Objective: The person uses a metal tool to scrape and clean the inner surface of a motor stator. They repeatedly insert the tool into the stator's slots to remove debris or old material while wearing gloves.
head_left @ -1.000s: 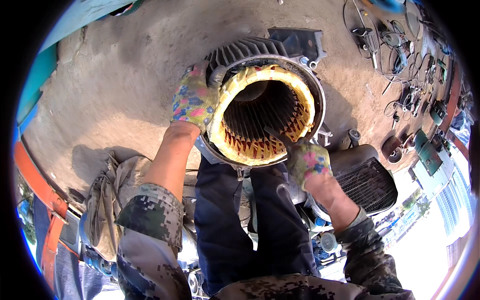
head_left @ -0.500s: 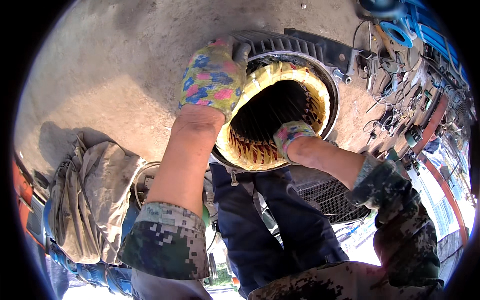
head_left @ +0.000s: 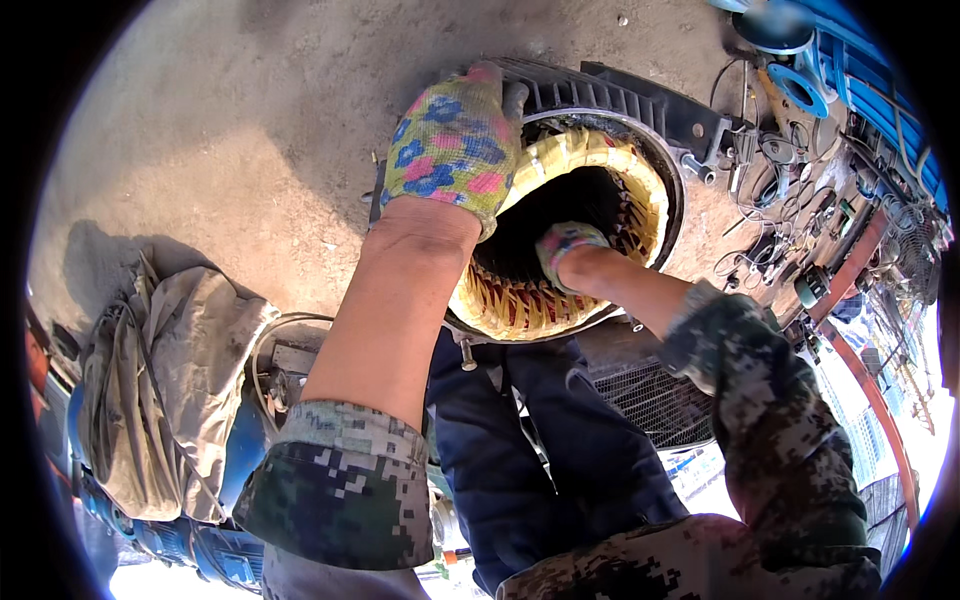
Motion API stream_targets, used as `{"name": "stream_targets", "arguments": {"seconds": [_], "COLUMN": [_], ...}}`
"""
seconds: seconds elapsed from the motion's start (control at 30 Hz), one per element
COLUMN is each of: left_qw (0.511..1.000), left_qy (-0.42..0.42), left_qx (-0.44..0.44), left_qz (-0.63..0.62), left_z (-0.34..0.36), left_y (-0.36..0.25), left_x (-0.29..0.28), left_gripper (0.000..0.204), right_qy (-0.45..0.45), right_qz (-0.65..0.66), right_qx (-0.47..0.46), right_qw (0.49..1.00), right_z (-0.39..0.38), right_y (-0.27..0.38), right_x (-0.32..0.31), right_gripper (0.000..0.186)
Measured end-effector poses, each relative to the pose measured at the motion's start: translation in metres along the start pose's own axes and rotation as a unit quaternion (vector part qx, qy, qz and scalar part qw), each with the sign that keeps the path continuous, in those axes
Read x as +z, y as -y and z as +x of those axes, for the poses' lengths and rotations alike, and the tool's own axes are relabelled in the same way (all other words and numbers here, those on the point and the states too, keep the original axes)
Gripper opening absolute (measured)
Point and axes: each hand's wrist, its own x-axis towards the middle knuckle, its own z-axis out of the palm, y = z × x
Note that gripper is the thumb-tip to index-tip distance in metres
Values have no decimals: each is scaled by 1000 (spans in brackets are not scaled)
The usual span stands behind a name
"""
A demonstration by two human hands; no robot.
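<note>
A ribbed dark motor housing (head_left: 590, 98) stands on the ground in front of me, its round opening facing up. Inside its rim sits a ring of stator windings (head_left: 640, 185) wrapped in yellow-white tape, with reddish strands along the inner side. My left hand (head_left: 450, 145), in a flower-patterned knit glove, is closed over the left edge of the housing, knuckles up. My right hand (head_left: 570, 248), in a matching glove, reaches down into the dark bore. Its fingers are lost in the shadow there, so what they touch is hidden.
Cables, clamps and loose tools (head_left: 790, 200) lie on the dirt floor at the right, near blue metal parts (head_left: 800, 90). A tan cloth cover (head_left: 170, 380) drapes over blue equipment at the left. A bolt (head_left: 467, 355) sticks out of the housing's near side.
My right hand has moved deeper into the bore, up and slightly left. My left hand keeps its hold on the housing; the view has shifted slightly.
</note>
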Motion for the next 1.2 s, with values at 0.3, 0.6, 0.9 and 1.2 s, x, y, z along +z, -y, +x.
{"name": "stream_targets", "arguments": {"seconds": [0.3,0.6,0.9,1.2], "left_qw": [966,987,981,987], "left_qy": [110,86,53,49], "left_qx": [60,-36,-64,-53], "left_qz": [224,133,178,144], "left_z": [-12,-5,-9,-10], "left_y": [19,6,20,24], "left_x": [-6,-10,10,5], "left_gripper": [35,38,40,38], "right_qy": [8,58,100,140], "right_qz": [-9,-14,-37,-2], "right_qx": [31,43,48,160], "right_qw": [999,997,993,977], "right_z": [-107,-113,-106,-116], "right_y": [87,94,105,117], "right_x": [-133,-148,-158,-177], "right_gripper": [30,28,24,43]}}
